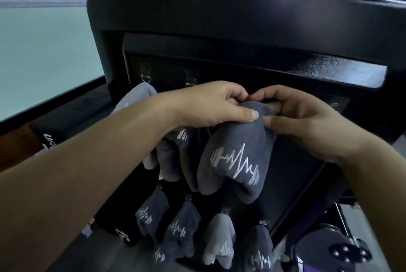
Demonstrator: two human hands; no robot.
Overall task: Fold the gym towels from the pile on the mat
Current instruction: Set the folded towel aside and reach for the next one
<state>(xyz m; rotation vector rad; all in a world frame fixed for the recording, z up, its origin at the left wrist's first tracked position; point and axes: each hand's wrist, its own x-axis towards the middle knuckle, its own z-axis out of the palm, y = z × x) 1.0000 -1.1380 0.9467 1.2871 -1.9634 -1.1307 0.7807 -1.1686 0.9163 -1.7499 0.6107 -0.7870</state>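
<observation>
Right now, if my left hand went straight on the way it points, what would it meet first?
Your left hand points rightward while pinching the dark grey towel; straight on, it would likely meet the fingers of your right hand first, across the towel's top.

hands 2: left hand point(204, 104), right hand point(307, 122) | held dark towel point(230, 161) 1 | bunched towels point(167, 157) left of it, count unclear | hanging towels point(180, 227) near row 4: 3 dark, 1 light grey | clips point(224, 211) above them 4 | metal rings point(146, 75) far side 2
</observation>
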